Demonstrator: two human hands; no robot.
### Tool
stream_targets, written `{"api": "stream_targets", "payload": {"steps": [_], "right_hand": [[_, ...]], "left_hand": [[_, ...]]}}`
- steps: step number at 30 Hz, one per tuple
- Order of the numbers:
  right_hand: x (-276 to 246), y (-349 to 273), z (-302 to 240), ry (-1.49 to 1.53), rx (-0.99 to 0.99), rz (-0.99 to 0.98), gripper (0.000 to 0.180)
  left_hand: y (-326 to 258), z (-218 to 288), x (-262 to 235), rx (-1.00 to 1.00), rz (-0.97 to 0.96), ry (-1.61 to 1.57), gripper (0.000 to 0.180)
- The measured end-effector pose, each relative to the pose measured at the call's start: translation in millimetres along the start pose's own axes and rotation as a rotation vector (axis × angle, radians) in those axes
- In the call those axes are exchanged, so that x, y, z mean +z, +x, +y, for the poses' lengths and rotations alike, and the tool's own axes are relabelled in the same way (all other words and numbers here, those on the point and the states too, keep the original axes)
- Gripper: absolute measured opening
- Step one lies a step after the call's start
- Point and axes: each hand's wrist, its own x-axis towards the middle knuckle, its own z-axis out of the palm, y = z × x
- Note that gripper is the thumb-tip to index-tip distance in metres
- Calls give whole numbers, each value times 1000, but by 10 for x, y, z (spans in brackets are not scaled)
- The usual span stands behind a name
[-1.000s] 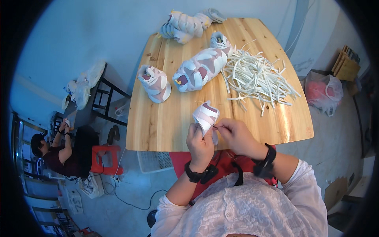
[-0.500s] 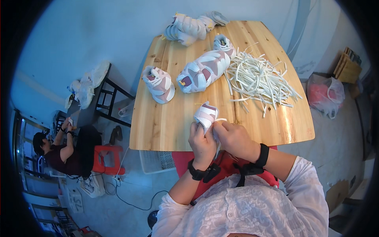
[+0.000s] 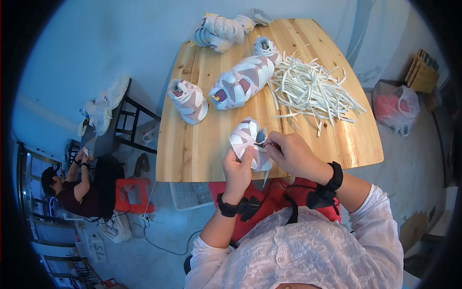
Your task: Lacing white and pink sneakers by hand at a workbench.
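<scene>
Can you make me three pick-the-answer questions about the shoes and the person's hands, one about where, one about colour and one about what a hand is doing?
1. Where does the pile of white strips lie on the wooden table?
A. far right part
B. near left corner
C. under the table

2. What colour is the stool on the floor beside the table?
A. green
B. red
C. yellow

3. What is the left hand doing?
A. lying flat on the table
B. gripping the small shoe
C. hanging at the side

Answers: 1 A, the strips spread across the far right of the tabletop. 2 B, its seat and legs are red. 3 B, its fingers wrap the shoe while the right hand pinches at it.
</scene>
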Motion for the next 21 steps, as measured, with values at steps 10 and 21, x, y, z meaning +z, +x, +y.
{"api": "stream_targets", "payload": {"steps": [10, 21], "right_hand": [[-1, -70, -23, 0, -31, 20, 9], [-24, -90, -34, -7, -162, 67, 6]], "left_hand": [[-32, -10, 54, 9, 15, -68, 23], [-66, 37, 59, -71, -14, -297, 27]]}}
